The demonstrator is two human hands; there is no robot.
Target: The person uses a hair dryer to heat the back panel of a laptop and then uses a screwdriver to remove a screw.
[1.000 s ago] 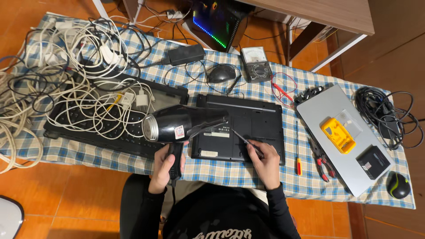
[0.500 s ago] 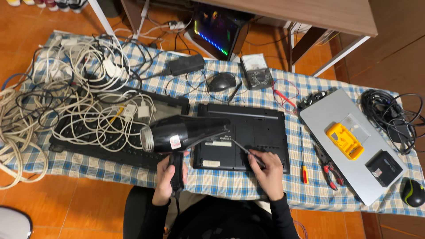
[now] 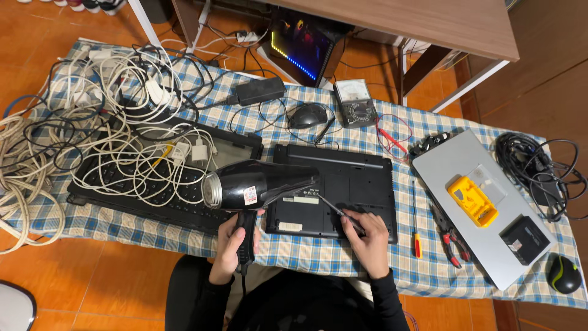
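While the left hand (image 3: pixel 236 242) was clamped round the grip of a black hair dryer (image 3: pixel 257 187), the barrel lay level with its nozzle aimed rightward over the upturned black laptop (image 3: pixel 343 193); the right hand (image 3: pixel 367 236) was closed on a thin dark-handled tool (image 3: pixel 334 207), seemingly a small screwdriver, whose tip rested on the laptop's underside just beyond the nozzle; the two hands stood apart, one at each lower corner of the machine, which sat near the front edge of the checked cloth (image 3: pixel 306 254). Whether the dryer was running could not be told; if it was, heat held long on one patch would probably soften or warp the plastic shell, and the nozzle, being close to the tool hand, might scorch the fingers. A slip of the tip under one-handed pressure seemed likely to gouge the case or round a screw head; any freed screw could roll into the cloth's pattern and be lost. Left of the dryer, a tangle of white and black cables (image 3: pixel 110 129) covered a black keyboard (image 3: pixel 153 190); the dryer's own cord, hanging below the grip, might snag there or drag. Beyond the laptop lay a black mouse (image 3: pixel 306 115), a power brick (image 3: pixel 260 91) and an analogue meter (image 3: pixel 358 103) with red leads (image 3: pixel 392 135); to the right lay a red-handled screwdriver (image 3: pixel 416 236), pliers (image 3: pixel 453 242), and a silver laptop (image 3: pixel 465 165) bearing a yellow meter (image 3: pixel 473 201), near enough for an elbow to knock.
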